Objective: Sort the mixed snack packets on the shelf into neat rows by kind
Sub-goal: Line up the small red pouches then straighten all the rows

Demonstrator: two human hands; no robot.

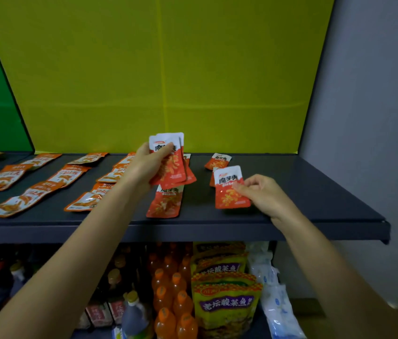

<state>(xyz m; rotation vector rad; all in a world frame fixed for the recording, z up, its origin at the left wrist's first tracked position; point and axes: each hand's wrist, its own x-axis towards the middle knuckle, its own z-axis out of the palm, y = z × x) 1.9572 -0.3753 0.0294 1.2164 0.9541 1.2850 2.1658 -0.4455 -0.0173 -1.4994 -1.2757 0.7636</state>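
Fanned red-and-white packets [168, 162] gripped in closed left hand [144, 165], single red packet [231, 188] pinched by right hand [261, 194], label characters illegible.

Glossy plastic snack pkts [231, 189]; matt dark metal-looking shelf [291, 192]; matt yellow backing panel [163, 69]

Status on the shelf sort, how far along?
Done: orange packets lie in rough rows on the left of the shelf. In hand: left hand holds a fan of red packets; right hand pinches one red packet. Left: loose red ones and need lining up.
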